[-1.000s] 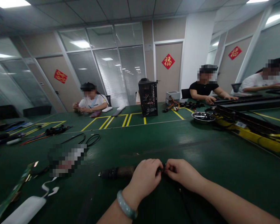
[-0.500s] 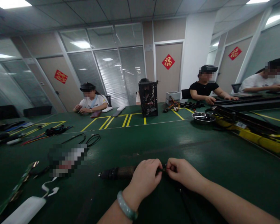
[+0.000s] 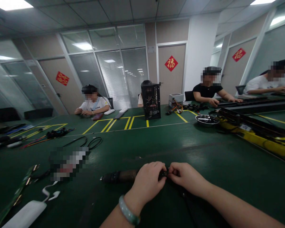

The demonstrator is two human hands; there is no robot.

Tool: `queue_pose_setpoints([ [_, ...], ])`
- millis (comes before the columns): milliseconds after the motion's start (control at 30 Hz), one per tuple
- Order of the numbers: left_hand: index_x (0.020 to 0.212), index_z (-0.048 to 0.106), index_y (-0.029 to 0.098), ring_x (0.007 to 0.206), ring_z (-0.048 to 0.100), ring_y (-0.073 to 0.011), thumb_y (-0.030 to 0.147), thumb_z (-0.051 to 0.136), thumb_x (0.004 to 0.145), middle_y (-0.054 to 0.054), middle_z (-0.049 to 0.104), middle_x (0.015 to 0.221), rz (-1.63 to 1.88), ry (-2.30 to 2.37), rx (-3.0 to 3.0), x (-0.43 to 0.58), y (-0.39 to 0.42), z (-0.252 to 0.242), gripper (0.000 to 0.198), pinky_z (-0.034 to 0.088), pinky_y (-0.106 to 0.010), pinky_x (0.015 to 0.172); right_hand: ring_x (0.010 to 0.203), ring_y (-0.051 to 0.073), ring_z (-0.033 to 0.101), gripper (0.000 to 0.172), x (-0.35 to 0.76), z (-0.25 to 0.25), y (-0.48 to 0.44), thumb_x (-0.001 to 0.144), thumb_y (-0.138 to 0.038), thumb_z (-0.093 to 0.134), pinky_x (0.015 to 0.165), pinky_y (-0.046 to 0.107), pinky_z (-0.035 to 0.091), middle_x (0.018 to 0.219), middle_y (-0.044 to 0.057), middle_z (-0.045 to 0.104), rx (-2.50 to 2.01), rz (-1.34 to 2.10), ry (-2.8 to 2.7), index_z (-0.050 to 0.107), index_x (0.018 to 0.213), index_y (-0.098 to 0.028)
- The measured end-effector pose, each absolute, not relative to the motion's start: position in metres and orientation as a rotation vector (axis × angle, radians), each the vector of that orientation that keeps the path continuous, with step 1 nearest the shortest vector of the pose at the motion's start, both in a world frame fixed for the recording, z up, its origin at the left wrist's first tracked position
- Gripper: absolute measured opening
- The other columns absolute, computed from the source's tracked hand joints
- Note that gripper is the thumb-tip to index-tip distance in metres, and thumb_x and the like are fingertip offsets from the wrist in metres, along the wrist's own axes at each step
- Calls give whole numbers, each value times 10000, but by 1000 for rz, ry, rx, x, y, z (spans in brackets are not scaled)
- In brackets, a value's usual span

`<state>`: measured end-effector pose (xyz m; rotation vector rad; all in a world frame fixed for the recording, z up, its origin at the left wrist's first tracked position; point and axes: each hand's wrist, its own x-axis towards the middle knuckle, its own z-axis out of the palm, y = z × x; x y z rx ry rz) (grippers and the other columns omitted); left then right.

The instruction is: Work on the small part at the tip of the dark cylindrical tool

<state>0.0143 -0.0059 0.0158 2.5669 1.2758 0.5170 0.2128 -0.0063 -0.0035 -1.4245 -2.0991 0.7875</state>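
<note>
Glass-walled office around us, co-workers seated along far side. Green matted workbench stretches from our near edge to black computer case. Near edge: dark cylindrical sleeved bundle lies crosswise, long axis running left from our grip, nearer left hand. Right hand meets left at small black connector, partly hidden; both pinched together on it. Pale jade bangle on left wrist.
</note>
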Motion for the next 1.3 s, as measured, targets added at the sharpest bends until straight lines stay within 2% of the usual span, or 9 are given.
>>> queue_pose_setpoints([
  [167,923,565,227,1005,571,-203,187,600,822,-4,624,1080,561,1311,2538,14,-5,13,114,425,-355,911,618,122,573,77,213,-2,-6,840,-239,588,544,199,357,702,-24,650,-1423,795,-2114,651,816,-203],
  [400,917,585,239,1014,565,-191,118,565,819,14,631,1061,593,1214,2570,13,-5,11,157,414,-346,916,633,123,582,98,214,-2,-7,855,-271,589,555,199,368,707,-29,651,-1396,819,-2115,660,827,-211],
  [633,921,572,229,976,574,-197,171,606,821,1,631,1056,606,1300,2512,13,-4,12,121,435,-353,889,633,123,591,94,214,-2,-7,850,-276,596,548,198,373,715,-31,656,-1410,837,-2103,660,823,-212],
  [867,897,606,230,998,562,-193,111,576,832,6,645,1032,640,1215,2599,16,-5,10,138,354,-393,993,629,122,566,102,215,-6,-5,855,-284,593,548,198,356,702,-30,639,-1396,802,-2105,659,822,-212],
  [1000,943,595,250,961,566,-181,108,575,826,24,641,1001,635,1226,2571,17,-5,11,186,404,-346,896,621,119,561,105,215,-8,-4,859,-282,588,541,195,350,689,-36,635,-1391,809,-2101,653,816,-212],
  [1133,946,574,241,907,567,-200,183,628,803,10,630,955,634,1354,2518,16,-5,13,163,420,-348,823,630,117,574,95,215,-6,-5,856,-272,589,547,191,360,704,-35,646,-1392,829,-2091,652,820,-210],
  [1300,897,577,237,927,564,-189,174,607,818,17,627,967,620,1330,2534,15,-5,10,105,409,-342,857,629,118,577,99,215,-5,-5,853,-276,593,544,189,364,710,-29,654,-1402,846,-2083,659,825,-208],
])
